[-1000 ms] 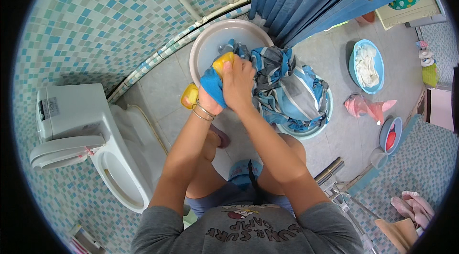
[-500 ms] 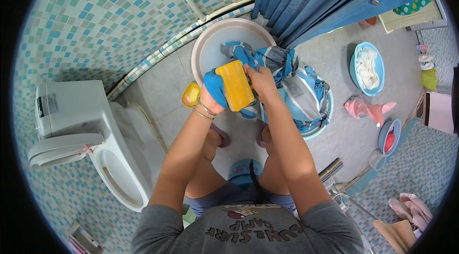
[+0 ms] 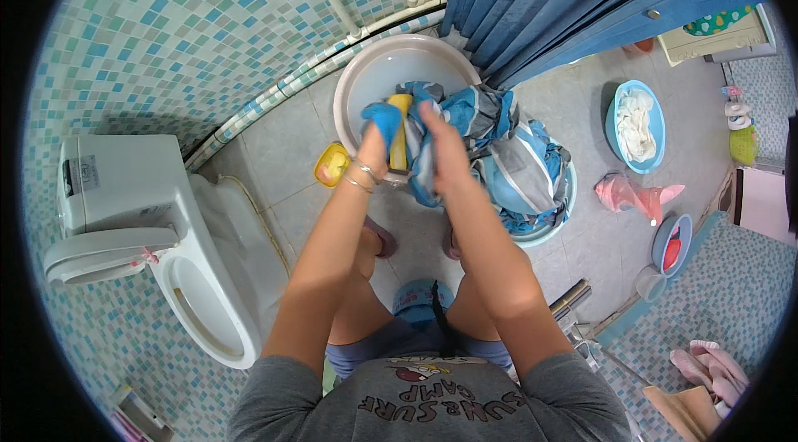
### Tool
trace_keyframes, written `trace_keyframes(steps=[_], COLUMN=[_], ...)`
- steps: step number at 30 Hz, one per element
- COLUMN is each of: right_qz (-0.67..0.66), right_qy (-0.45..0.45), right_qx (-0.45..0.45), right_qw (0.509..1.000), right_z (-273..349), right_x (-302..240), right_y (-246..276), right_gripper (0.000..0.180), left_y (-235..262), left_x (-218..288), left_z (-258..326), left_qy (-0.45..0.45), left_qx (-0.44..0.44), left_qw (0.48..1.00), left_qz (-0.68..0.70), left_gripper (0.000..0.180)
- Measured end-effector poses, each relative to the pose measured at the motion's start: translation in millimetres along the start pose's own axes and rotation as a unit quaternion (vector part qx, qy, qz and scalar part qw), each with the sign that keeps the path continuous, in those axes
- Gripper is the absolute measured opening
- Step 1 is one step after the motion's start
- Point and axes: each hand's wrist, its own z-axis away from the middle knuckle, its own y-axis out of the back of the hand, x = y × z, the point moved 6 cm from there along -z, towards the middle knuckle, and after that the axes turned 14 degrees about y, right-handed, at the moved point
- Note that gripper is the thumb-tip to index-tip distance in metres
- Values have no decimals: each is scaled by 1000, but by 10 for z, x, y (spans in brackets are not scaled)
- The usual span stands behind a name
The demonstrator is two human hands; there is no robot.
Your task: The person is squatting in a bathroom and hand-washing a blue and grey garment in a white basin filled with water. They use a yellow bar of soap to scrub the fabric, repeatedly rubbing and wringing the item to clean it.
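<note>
Presently, the yellow slab [image 3: 399, 143] was between the two hands, over the near side of the pale basin [image 3: 340, 101], its long axis running from near to far. The left hand [image 3: 374, 151] was the nearer one, just beside it; a blue cloth [image 3: 381, 121] covered its fingers, so I could not tell their grasp. The right hand [image 3: 447, 149], somewhat blurred, was apart from the slab, its fingers released, near the striped cloth [image 3: 517, 161].

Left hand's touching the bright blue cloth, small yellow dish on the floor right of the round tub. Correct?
Wrong side: the head view shows the small yellow dish on the floor left of the round tub. The left hand is touching the bright blue cloth.
</note>
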Motion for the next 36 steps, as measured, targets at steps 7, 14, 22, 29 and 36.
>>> trace_keyframes(steps=[7,14,22,29,36], right_qz=[133,199,197,115,58], right_qy=[231,216,278,262,193], right_qx=[-23,-132,-143,-94,-26], right_qw=[964,947,929,953,979], right_z=[-157,182,187,212,72], right_x=[-76,66,-13,99,123], right_y=[43,-303,-318,-265,-80], right_gripper=[55,74,51,34,38], left_y=[-279,-362,-329,-81,-142], left_x=[-139,178,128,249,131], left_z=[235,439,302,127,113], left_qy=[-66,-26,-38,-63,-7], left_qx=[32,1,-22,23,7], left_qw=[996,1000,999,994,999], left_qz=[-41,-18,14,83,41], left_gripper=[38,60,56,48,53])
